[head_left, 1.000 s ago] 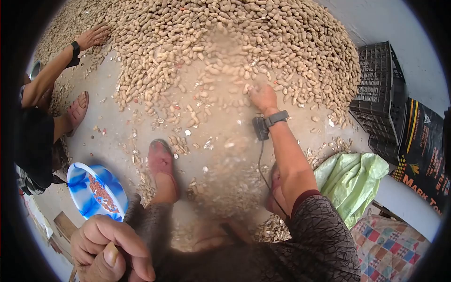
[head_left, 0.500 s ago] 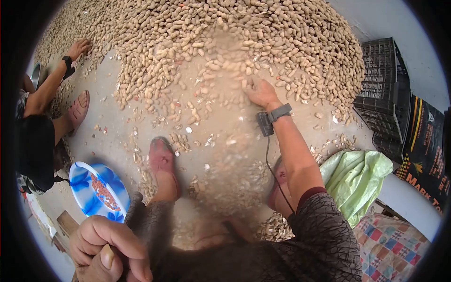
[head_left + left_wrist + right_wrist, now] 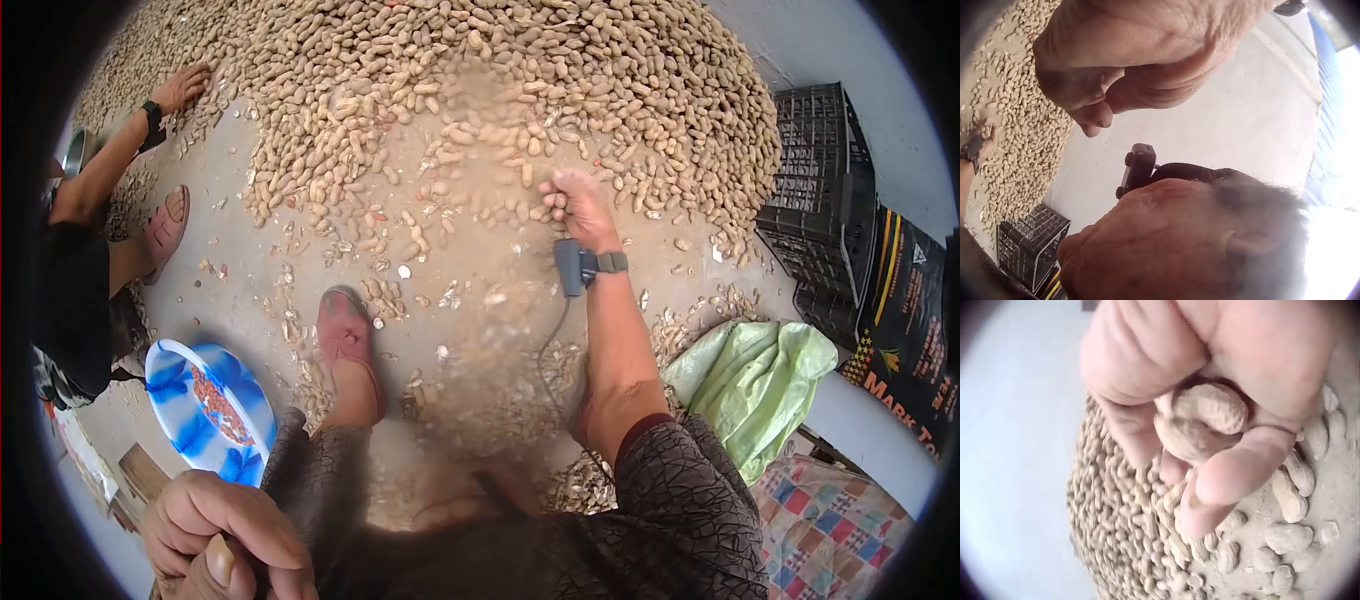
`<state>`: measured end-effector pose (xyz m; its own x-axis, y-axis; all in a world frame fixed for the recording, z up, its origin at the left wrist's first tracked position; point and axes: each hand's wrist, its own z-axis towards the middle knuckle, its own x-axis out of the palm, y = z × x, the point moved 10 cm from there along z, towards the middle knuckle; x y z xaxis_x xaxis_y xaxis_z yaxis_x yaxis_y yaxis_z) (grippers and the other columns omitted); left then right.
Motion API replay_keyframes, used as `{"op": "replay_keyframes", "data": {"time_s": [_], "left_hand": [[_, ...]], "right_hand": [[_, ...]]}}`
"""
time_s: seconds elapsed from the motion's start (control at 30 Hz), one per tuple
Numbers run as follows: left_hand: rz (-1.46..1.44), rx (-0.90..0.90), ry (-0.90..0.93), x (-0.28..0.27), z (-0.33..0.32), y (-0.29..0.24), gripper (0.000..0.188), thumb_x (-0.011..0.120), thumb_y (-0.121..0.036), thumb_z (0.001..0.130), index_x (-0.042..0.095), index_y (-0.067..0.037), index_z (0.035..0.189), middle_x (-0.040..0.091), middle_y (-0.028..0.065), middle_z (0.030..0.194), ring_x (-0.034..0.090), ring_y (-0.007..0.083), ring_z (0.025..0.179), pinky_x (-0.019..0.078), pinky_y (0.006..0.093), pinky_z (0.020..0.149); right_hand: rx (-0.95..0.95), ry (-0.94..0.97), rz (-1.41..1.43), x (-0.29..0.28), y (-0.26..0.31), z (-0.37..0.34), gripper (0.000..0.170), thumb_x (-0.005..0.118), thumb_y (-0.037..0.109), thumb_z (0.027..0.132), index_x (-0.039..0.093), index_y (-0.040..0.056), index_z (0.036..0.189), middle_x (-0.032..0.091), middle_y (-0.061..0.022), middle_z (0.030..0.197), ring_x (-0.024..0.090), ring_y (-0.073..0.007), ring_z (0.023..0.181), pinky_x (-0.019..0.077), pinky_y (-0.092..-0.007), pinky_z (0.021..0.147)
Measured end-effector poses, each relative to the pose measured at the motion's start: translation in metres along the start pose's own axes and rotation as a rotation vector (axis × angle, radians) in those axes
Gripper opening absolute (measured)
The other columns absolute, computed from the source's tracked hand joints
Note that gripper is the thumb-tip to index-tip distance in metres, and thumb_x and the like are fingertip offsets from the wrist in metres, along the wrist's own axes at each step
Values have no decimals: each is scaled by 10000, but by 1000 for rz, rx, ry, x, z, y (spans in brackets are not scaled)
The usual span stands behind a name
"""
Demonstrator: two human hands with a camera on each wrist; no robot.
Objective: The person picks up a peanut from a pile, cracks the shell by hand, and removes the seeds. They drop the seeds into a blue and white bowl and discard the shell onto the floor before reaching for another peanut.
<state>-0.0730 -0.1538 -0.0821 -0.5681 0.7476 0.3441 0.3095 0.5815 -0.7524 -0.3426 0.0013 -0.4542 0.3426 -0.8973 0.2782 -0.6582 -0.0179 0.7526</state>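
In the head view my right hand (image 3: 583,208), a camera strapped at its wrist, hovers over the near edge of a big heap of unshelled peanuts (image 3: 640,110). The right wrist view shows its fingers curled round peanuts (image 3: 1210,409), which lie against the palm. My left hand (image 3: 225,540) is raised close to the head camera at the lower left. Its fingers are curled with the thumb against them, and nothing shows in it in the left wrist view. Below it on the floor stands a blue and white basin (image 3: 255,395) holding reddish shelled kernels (image 3: 222,405).
A black plastic crate (image 3: 805,170) stands right of the heap, beside a black printed sack (image 3: 895,320). Nearer lies a pale green sack (image 3: 755,385). Empty shells (image 3: 480,405) litter the floor between my feet. At left another person's hand (image 3: 183,88) touches the heap.
My right hand has drawn back slightly from the heap and turned, so its curled fingers now show. The left hand has stayed raised and curled. The other person's hand shifted along the heap.
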Motion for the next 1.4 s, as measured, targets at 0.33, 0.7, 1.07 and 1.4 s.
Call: {"op": "replay_keyframes", "data": {"time_s": [0.33,0.7,1.07,1.4], "left_hand": [[-7,15,15,3,-3,-3,183,428,-137,971,555,-11,929,553,20,676,356,20,397,257,141,292],[-35,58,-163,-10,-12,-7,235,577,-127,880,437,48,811,522,136,555,410,107,328,359,187,305],[-30,64,-103,-6,-15,-9,241,560,-149,892,442,48,819,526,134,568,392,83,334,351,178,308],[-40,135,27,15,-34,-25,257,532,-183,882,472,62,835,510,83,588,370,57,358,323,167,326]], "right_hand": [[-19,98,-663,46,-1,18,199,641,233,745,594,44,701,624,-77,690,621,-196,662,479,-330,556],[39,125,-104,-3,-10,-20,190,637,196,774,624,33,871,633,-40,696,580,-130,607,463,-276,559],[-501,-66,-1463,72,-11,-24,145,601,140,687,606,7,744,626,-184,754,612,-319,691,480,-407,623],[511,397,561,86,-19,-120,173,546,167,850,564,26,948,570,-87,743,513,-142,588,428,-237,460]]}}
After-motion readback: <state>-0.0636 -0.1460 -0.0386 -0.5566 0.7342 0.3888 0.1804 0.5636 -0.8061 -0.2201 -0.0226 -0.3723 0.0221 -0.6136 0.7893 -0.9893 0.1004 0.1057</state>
